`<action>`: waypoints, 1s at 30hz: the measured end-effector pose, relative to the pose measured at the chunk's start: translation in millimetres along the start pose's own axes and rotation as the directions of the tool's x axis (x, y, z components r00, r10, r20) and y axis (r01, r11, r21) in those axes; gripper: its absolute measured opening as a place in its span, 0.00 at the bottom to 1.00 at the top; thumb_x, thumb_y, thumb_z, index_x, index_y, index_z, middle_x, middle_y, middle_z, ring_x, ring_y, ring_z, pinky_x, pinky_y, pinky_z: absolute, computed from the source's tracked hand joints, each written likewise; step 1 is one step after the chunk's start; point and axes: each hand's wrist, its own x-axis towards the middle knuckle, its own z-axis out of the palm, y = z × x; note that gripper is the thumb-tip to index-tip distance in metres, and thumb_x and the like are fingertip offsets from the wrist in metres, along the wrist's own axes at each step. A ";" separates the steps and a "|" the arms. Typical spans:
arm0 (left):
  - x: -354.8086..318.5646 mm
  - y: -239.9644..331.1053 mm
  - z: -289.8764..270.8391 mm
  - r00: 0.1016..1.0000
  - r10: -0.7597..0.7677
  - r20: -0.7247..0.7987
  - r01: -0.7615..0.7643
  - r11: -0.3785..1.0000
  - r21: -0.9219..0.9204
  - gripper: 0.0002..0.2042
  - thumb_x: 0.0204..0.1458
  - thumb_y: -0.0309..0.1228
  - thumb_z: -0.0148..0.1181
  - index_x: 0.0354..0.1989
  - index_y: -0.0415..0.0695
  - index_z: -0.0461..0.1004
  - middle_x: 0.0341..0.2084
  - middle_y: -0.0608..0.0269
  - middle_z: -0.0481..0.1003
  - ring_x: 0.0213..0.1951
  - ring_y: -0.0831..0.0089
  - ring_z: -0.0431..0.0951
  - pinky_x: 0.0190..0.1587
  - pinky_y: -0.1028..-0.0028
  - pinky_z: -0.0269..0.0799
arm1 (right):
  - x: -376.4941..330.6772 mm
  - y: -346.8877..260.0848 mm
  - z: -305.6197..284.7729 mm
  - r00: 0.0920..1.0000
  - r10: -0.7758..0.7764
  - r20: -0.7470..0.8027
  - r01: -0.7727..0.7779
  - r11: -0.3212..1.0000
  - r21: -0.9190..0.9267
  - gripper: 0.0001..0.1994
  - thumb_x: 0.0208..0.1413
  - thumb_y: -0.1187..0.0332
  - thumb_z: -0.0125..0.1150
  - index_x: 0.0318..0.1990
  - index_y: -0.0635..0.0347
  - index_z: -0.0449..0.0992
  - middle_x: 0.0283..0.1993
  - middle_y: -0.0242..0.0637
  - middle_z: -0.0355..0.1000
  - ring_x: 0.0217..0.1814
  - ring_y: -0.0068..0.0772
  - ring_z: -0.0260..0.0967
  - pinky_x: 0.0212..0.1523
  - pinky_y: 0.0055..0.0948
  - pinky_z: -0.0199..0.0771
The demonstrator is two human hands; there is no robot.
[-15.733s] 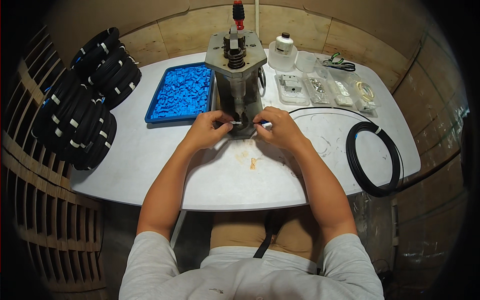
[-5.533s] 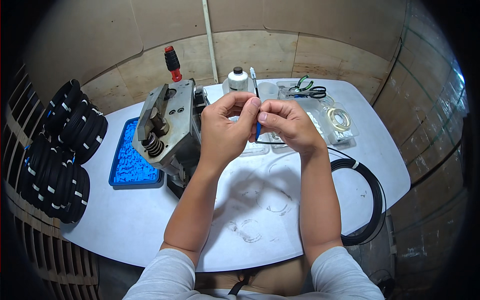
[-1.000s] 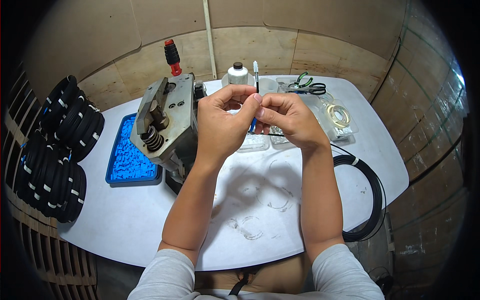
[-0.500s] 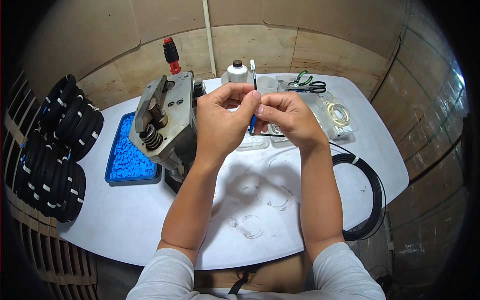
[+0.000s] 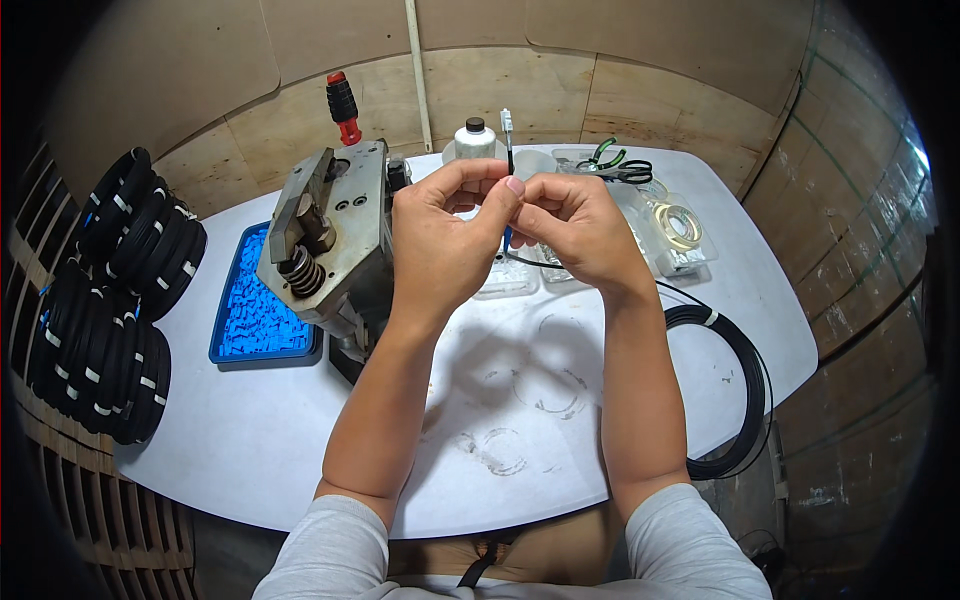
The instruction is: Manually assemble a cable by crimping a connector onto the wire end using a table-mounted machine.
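Note:
Between the thumb and fingers of my left hand (image 5: 448,232) is a thin black cable (image 5: 511,158) standing upright, with a slim white connector piece (image 5: 506,122) at its top end. My right hand (image 5: 582,232) is pressed against the left, its thumb and fingers pinched on the same cable. A narrow blue part (image 5: 507,242) shows just below the joined fingers; the rest of it is hidden. From under the right hand the cable runs right to a black cable coil (image 5: 748,400) lying on the white table (image 5: 500,400).
At left stand a metal press (image 5: 345,220) and a blue tray (image 5: 215,330) of small blue pieces. Several black cable coils (image 5: 100,370) hang beyond the table's left edge. Behind my hands are a white bottle (image 5: 475,145), scissors (image 5: 630,173), green-handled pliers (image 5: 605,155) and a tape roll (image 5: 679,227).
The white end piece has risen slightly and turned a little. Less of the blue part shows below my fingers, and my right fingers are curled in more.

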 end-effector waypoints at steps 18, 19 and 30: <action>0.7 -1.9 1.2 0.999 0.036 -0.031 -0.035 0.999 0.027 0.09 0.58 0.27 0.64 0.41 0.32 0.83 0.29 0.58 0.84 0.32 0.77 0.83 0.39 0.75 0.78 | 2.3 5.8 5.1 0.995 -0.033 -0.089 0.035 0.999 0.011 0.07 0.61 0.72 0.69 0.33 0.67 0.80 0.26 0.23 0.73 0.25 0.08 0.62 0.23 0.16 0.60; 0.8 -1.9 1.5 0.999 0.037 -0.037 -0.036 0.999 0.030 0.09 0.58 0.26 0.64 0.41 0.32 0.83 0.29 0.59 0.84 0.32 0.77 0.83 0.39 0.75 0.78 | 2.2 5.6 6.1 0.993 -0.053 -0.105 0.055 0.998 0.013 0.08 0.60 0.71 0.69 0.33 0.66 0.79 0.25 0.22 0.73 0.25 0.08 0.61 0.23 0.16 0.59; 7.1 -9.5 -8.3 0.974 -0.203 0.105 0.227 0.908 -0.352 0.11 0.58 0.27 0.66 0.46 0.32 0.80 0.35 0.60 0.82 0.37 0.78 0.81 0.44 0.76 0.77 | 0.2 -1.3 8.3 0.992 -0.049 -0.115 0.039 0.995 -0.095 0.09 0.61 0.69 0.69 0.32 0.64 0.78 0.24 0.24 0.73 0.24 0.10 0.62 0.24 0.17 0.60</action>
